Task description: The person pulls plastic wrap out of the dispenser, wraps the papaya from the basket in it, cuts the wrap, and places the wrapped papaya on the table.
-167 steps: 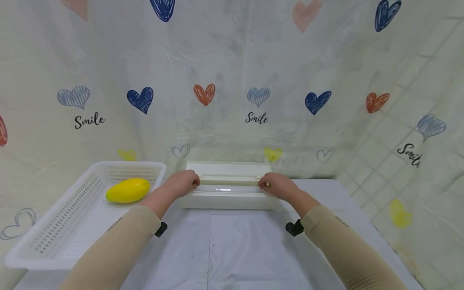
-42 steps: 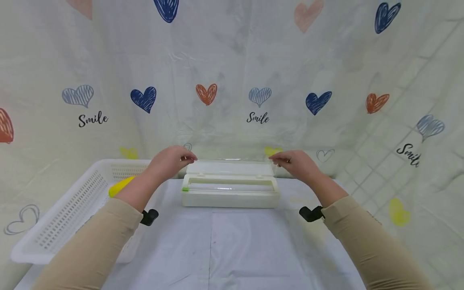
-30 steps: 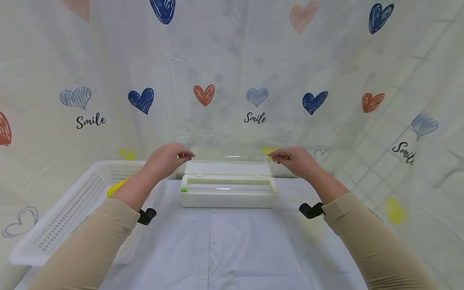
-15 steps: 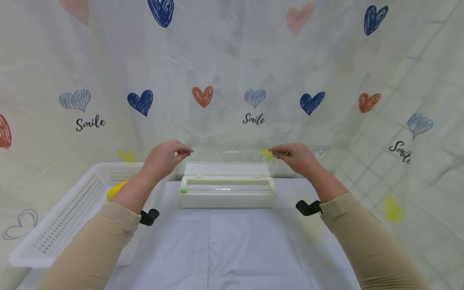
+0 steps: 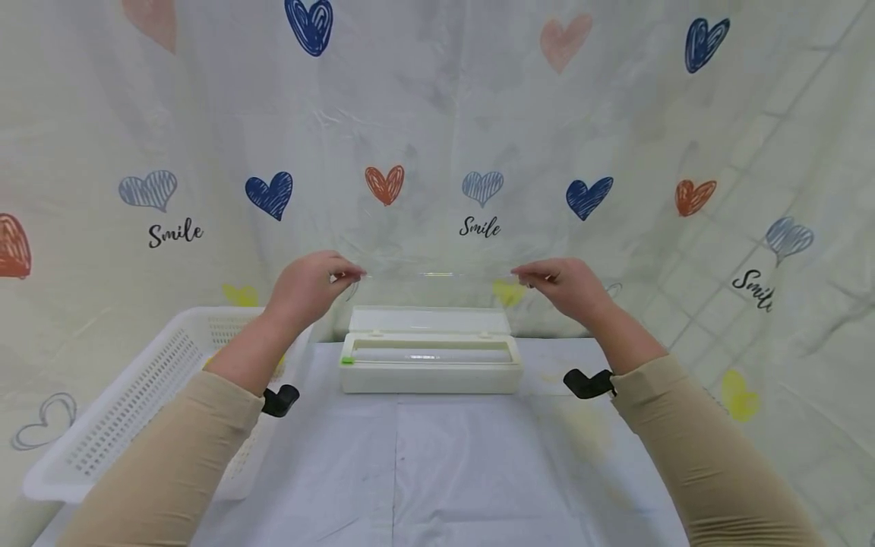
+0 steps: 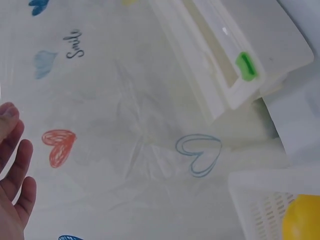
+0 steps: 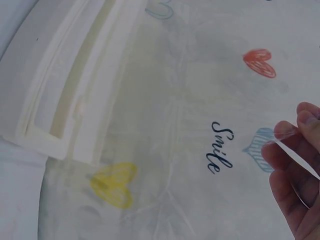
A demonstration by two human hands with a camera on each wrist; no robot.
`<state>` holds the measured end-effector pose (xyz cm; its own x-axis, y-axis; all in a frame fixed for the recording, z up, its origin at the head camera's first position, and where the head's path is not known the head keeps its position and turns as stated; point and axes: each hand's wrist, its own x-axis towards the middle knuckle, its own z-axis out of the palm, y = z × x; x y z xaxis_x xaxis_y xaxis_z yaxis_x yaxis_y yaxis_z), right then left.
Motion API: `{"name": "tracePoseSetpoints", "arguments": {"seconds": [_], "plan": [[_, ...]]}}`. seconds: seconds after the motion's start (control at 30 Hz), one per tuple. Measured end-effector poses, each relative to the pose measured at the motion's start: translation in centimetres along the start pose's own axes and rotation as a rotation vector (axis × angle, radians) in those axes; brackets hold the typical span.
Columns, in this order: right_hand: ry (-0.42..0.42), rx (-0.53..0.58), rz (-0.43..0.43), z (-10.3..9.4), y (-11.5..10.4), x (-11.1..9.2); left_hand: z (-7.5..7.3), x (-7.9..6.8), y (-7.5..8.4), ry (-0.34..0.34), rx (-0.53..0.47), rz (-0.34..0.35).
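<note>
A clear sheet of cling film (image 5: 437, 274) is stretched between my two hands, its upper edge showing as a thin shiny line. My left hand (image 5: 311, 285) pinches its left corner between thumb and fingertips. At the other corner my right hand (image 5: 570, 289) does the same; the right wrist view shows the film bunched at the thumb (image 7: 308, 122). Below and between the hands stands a white cling film dispenser (image 5: 431, 378), its lid (image 5: 429, 320) raised at the back. The roll (image 5: 431, 355) shows in its opening, and a green tab (image 5: 348, 360) sits at the left end.
A white perforated basket (image 5: 130, 410) stands on the left, partly behind my left forearm. In it lies a smooth yellow object (image 6: 304, 220), mostly hidden in the head view. The white-covered table (image 5: 465, 471) meets a heart-printed curtain (image 5: 424, 114) behind the dispenser.
From gripping at the dispenser, both hands have risen above its lid, drawing the cling film upward. The dispenser's opening and roll have come into view. The left arm now covers the yellow object.
</note>
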<state>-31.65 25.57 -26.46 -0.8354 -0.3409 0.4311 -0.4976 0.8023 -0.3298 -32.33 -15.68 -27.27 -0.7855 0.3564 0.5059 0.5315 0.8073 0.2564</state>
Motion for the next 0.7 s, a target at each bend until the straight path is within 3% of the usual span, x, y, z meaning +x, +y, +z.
{"name": "tracePoseSetpoints", "arguments": {"seconds": [0.7], "plan": [[0.101, -0.035, -0.055, -2.3, -1.3, -0.1, -2.6, 0.1, 1.5, 0.091, 0.003, 0.049]]}}
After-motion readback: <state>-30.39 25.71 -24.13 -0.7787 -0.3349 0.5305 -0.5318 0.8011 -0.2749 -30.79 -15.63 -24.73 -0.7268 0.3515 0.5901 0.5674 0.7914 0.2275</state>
